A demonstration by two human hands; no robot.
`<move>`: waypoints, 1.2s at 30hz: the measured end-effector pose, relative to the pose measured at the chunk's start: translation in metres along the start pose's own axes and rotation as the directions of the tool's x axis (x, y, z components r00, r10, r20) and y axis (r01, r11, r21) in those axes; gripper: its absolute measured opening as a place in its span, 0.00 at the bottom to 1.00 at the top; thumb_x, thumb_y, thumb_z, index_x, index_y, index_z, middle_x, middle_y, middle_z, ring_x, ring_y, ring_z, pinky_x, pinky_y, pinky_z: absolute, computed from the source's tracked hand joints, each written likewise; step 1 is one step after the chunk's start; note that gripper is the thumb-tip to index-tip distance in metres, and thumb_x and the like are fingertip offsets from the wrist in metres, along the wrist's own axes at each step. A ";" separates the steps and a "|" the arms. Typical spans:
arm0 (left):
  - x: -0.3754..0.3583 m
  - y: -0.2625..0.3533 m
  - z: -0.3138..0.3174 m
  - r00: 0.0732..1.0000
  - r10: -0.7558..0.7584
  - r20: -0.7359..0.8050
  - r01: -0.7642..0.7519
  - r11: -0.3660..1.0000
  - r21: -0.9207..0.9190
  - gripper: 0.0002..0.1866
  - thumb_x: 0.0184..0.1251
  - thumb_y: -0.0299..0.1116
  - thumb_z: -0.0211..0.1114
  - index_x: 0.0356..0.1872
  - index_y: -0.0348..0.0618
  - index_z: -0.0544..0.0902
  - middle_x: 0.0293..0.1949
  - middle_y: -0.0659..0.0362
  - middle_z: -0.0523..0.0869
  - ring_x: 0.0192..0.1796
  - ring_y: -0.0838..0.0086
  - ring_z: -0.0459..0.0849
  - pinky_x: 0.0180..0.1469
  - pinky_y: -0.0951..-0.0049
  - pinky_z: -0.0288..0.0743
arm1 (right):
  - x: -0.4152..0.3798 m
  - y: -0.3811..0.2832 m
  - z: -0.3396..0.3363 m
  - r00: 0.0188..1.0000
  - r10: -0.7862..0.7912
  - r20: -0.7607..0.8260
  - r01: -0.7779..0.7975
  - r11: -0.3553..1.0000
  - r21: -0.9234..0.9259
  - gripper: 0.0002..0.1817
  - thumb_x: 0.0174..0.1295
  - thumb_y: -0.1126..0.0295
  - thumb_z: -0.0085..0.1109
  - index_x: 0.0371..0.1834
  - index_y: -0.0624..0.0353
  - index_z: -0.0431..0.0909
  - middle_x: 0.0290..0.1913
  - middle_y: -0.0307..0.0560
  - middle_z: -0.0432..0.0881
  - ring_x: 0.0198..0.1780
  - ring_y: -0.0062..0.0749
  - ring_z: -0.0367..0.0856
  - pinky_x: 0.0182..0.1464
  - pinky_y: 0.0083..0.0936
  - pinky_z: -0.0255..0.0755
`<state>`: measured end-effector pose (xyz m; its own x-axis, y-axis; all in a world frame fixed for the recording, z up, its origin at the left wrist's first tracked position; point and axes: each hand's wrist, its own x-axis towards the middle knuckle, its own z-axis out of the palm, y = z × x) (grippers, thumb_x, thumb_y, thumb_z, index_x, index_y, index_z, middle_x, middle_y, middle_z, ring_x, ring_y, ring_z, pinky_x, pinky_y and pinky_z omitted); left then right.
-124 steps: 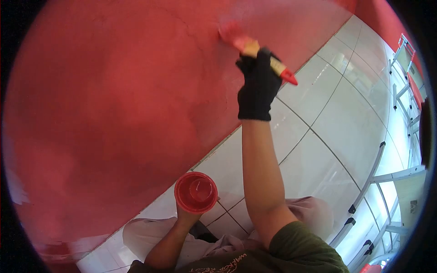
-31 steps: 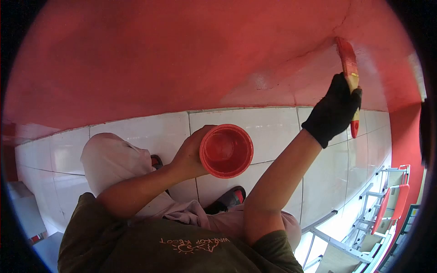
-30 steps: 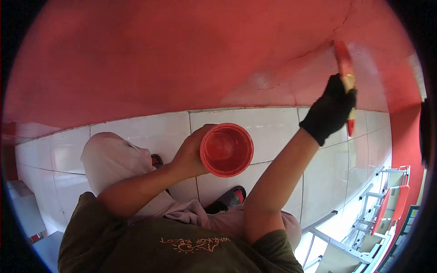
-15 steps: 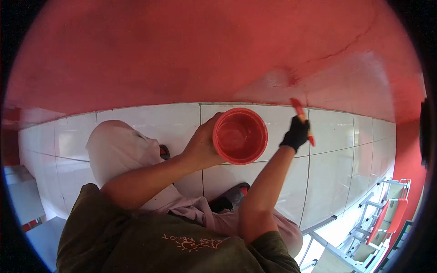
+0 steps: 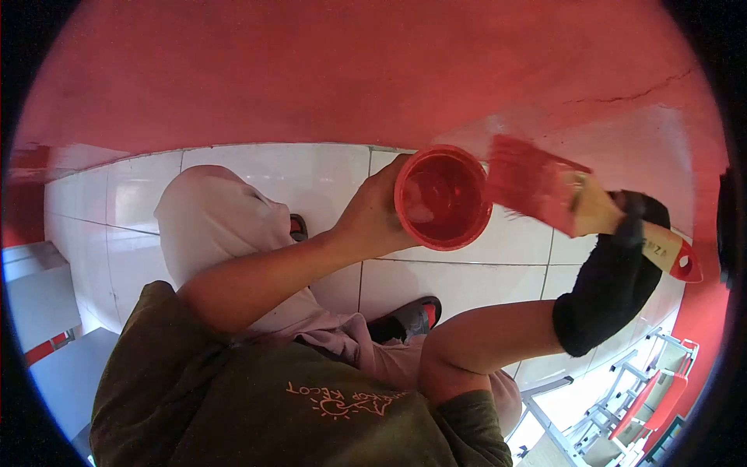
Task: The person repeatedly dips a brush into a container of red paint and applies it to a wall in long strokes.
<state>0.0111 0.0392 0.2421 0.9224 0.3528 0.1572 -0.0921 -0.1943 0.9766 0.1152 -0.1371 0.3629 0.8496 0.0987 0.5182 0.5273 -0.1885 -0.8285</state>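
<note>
My bare left hand (image 5: pixel 379 206) is wrapped round the side of a red paint pot (image 5: pixel 442 237), which is tipped so that its inside faces me. Wet red paint coats the inner wall and lies at the bottom. In a black glove, my right hand (image 5: pixel 618 268) grips a wide paintbrush (image 5: pixel 583 204) by its wooden handle with a red end. The brush's bristles are thick with red paint and blurred by motion, close beside the pot's right rim. Behind both rises a red painted wall (image 5: pixel 311 74), with a paler patch at the right.
White floor tiles (image 5: pixel 311 179) run along the wall's foot. My knee (image 5: pixel 214 214) in light trousers is at the left, a shoe (image 5: pixel 408 319) below the pot. Folding chairs with metal frames (image 5: pixel 654 397) stand at the lower right, grey boxy shapes (image 5: pixel 47 296) at the left.
My right hand has come up and closer to the camera, swinging the brush from low by the wall to beside the pot. The pot has shifted slightly up and right in view.
</note>
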 end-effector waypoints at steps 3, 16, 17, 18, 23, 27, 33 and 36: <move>0.000 0.000 0.000 1.000 0.004 0.001 -0.004 1.000 -0.025 0.38 0.39 0.34 0.79 0.55 0.43 0.69 0.50 0.56 0.78 0.53 0.70 0.78 0.55 0.71 0.72 | -0.013 -0.028 0.017 0.961 0.090 0.261 -0.035 0.978 -0.208 0.14 0.60 0.73 0.57 0.49 0.61 0.74 0.43 0.49 0.78 0.43 0.30 0.77 0.41 0.20 0.72; 0.003 -0.005 -0.007 0.999 0.046 -0.026 -0.048 0.997 -0.067 0.40 0.37 0.36 0.79 0.56 0.44 0.69 0.51 0.55 0.78 0.54 0.67 0.77 0.55 0.70 0.72 | -0.023 -0.026 0.058 0.933 0.135 0.333 -0.071 0.977 -0.199 0.14 0.60 0.74 0.57 0.50 0.61 0.74 0.43 0.50 0.78 0.42 0.31 0.78 0.39 0.20 0.73; 0.002 -0.005 -0.008 0.999 0.042 -0.027 -0.044 0.997 -0.068 0.40 0.37 0.36 0.79 0.56 0.44 0.69 0.51 0.55 0.78 0.54 0.67 0.77 0.55 0.70 0.72 | -0.025 -0.027 0.061 0.932 0.138 0.336 -0.073 0.977 -0.200 0.14 0.60 0.74 0.57 0.50 0.60 0.74 0.43 0.50 0.78 0.42 0.31 0.78 0.39 0.20 0.73; 0.002 -0.002 -0.009 1.000 0.003 -0.003 -0.003 0.999 -0.042 0.40 0.37 0.36 0.79 0.56 0.44 0.69 0.51 0.55 0.78 0.54 0.67 0.77 0.55 0.69 0.72 | -0.020 -0.027 0.055 0.931 0.139 0.338 -0.074 0.977 -0.199 0.14 0.60 0.74 0.57 0.50 0.60 0.74 0.43 0.50 0.78 0.42 0.31 0.78 0.39 0.20 0.73; 0.001 -0.001 -0.011 1.000 0.001 -0.012 -0.001 0.998 -0.055 0.40 0.37 0.36 0.79 0.56 0.44 0.69 0.51 0.54 0.78 0.53 0.66 0.78 0.55 0.69 0.72 | -0.026 -0.024 0.065 0.926 0.149 0.346 -0.083 0.977 -0.198 0.14 0.60 0.75 0.57 0.50 0.60 0.74 0.43 0.50 0.78 0.42 0.31 0.78 0.38 0.20 0.73; 0.002 -0.004 -0.010 0.998 0.051 -0.031 -0.052 0.998 -0.037 0.40 0.36 0.36 0.79 0.56 0.44 0.69 0.50 0.54 0.78 0.53 0.66 0.78 0.55 0.68 0.72 | -0.026 -0.023 0.066 0.924 0.153 0.351 -0.087 0.977 -0.196 0.14 0.60 0.75 0.57 0.50 0.60 0.74 0.43 0.50 0.78 0.42 0.31 0.78 0.37 0.20 0.73; 0.003 -0.001 -0.011 0.999 0.029 -0.023 -0.029 0.999 -0.021 0.40 0.36 0.36 0.79 0.55 0.43 0.69 0.50 0.54 0.78 0.53 0.65 0.78 0.54 0.68 0.72 | -0.025 -0.019 0.066 0.924 0.157 0.349 -0.094 0.977 -0.191 0.15 0.59 0.76 0.57 0.50 0.59 0.74 0.43 0.50 0.78 0.41 0.31 0.78 0.36 0.20 0.73; 0.003 -0.003 -0.010 0.998 0.060 -0.032 -0.061 0.998 -0.027 0.40 0.36 0.36 0.79 0.56 0.43 0.69 0.50 0.54 0.78 0.52 0.65 0.78 0.54 0.68 0.72 | -0.021 -0.017 0.059 0.925 0.158 0.346 -0.096 0.977 -0.189 0.15 0.59 0.76 0.57 0.50 0.59 0.74 0.43 0.50 0.78 0.41 0.31 0.78 0.36 0.20 0.73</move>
<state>0.0101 0.0504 0.2409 0.9028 0.3696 0.2199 -0.1581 -0.1905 0.9689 0.0897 -0.0788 0.3534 0.8744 0.3994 0.2754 0.4310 -0.3788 -0.8190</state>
